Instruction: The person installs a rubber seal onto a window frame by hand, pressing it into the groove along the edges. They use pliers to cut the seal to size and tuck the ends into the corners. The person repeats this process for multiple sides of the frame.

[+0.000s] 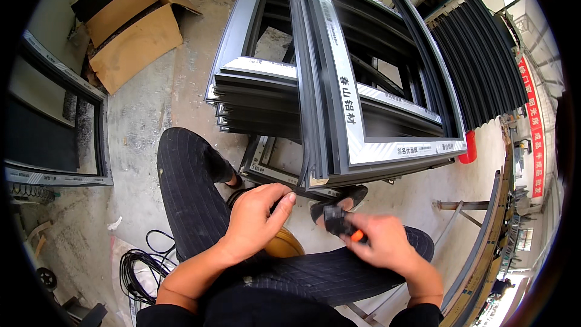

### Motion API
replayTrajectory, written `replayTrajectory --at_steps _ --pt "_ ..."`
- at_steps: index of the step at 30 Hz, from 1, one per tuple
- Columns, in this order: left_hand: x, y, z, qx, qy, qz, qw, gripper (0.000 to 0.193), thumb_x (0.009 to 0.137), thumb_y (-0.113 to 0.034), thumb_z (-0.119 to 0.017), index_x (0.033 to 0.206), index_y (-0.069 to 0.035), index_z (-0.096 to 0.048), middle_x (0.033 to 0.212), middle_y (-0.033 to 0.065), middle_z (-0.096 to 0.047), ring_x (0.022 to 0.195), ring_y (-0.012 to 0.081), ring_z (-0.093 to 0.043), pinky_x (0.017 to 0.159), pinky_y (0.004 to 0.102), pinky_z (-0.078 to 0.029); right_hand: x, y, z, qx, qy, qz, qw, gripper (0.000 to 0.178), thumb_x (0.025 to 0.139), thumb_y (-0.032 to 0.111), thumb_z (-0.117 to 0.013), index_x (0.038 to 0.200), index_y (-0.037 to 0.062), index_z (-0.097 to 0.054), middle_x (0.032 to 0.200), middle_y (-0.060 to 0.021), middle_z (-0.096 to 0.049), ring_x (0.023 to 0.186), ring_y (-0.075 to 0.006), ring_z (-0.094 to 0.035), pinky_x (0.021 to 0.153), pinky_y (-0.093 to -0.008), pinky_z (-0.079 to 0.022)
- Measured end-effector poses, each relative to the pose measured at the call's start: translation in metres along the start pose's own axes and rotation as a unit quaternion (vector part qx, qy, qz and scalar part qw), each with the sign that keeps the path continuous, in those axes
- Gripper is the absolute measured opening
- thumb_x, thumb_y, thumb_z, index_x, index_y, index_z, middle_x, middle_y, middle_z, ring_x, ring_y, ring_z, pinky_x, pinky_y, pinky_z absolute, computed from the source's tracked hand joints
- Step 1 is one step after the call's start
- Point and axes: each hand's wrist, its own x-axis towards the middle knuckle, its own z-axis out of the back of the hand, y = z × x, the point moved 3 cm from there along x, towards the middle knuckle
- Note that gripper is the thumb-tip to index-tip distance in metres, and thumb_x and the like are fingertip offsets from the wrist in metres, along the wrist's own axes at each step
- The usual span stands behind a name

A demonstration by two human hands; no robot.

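Person seated, knees apart, in dark pinstriped trousers; both forearms enter from below. Left hand half curled, thumb brought up against the bent index finger, just beside the near lower corner of the stacked window frames. Whether anything thin is pinched between thumb and finger, cannot tell. Right hand closed around a small black tool with an orange part; motion blur hides its exact kind. Tool sits below the frames, near the left hand but apart from it, in front of a dark shoe.

Frames: dark grey profiles, light printed film along the upper faces, piled unevenly ahead of both hands. Topmost at right, its near corner jutting toward the person; others lie beneath and to the left, edges layered. Another frame piece shows low, under the pile. Yellow round object between the legs, partly covered by the left wrist.

Surroundings: open cardboard box on the concrete floor, upper left. Separate dark frame at far left. Coiled black cable lower left. Right side: row of black ribbed lengths, red object by the pile, long profiles, red banner beyond.
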Motion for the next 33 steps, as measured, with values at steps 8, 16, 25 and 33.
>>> replayTrajectory --at_steps 8,16,25,33 --pt "-0.006 0.014 -0.018 -0.338 0.107 0.137 0.925 0.022 0.098 -0.018 -0.055 0.102 0.003 -0.062 0.085 0.0052 -0.064 0.080 0.0110 -0.060 0.071 0.0255 -0.049 -0.091 -0.010 -0.097 0.238 0.258 0.003 0.936 0.040 0.092 0.038 -0.061 0.107 0.0009 -0.063 0.092 -0.0165 -0.062 0.089 -0.0343 -0.060 0.077 -0.0397 -0.049" --pt "-0.008 0.011 -0.022 -0.374 0.102 0.183 0.903 0.022 0.095 -0.019 -0.060 0.104 0.002 -0.062 0.091 0.0066 -0.064 0.085 0.0142 -0.064 0.075 0.0248 -0.051 -0.119 0.006 -0.119 0.159 0.221 0.005 0.962 0.040 0.088 0.028 -0.066 0.117 0.0009 -0.060 0.098 -0.0127 -0.065 0.090 -0.0314 -0.062 0.080 -0.0383 -0.050" --pt "-0.009 0.003 -0.031 -0.403 0.049 0.214 0.889 0.023 0.092 -0.022 -0.067 0.098 0.000 -0.063 0.084 0.0015 -0.062 0.074 0.0073 -0.059 0.066 0.0225 -0.052 -0.039 -0.004 -0.030 0.178 -0.044 0.099 0.978 0.044 0.085 0.025 -0.069 0.121 0.0035 -0.056 0.102 -0.0158 -0.065 0.096 -0.0341 -0.060 0.083 -0.0402 -0.050" --pt "-0.003 -0.007 -0.025 -0.301 0.044 0.169 0.937 0.022 0.094 -0.020 -0.064 0.092 0.001 -0.063 0.075 0.0009 -0.061 0.067 0.0066 -0.058 0.061 0.0209 -0.047 -0.007 -0.006 -0.062 0.581 -0.011 -0.017 0.814 0.034 0.095 0.011 -0.060 0.120 -0.0013 -0.041 0.088 -0.0077 -0.061 0.085 -0.0120 -0.062 0.079 -0.0293 -0.052"
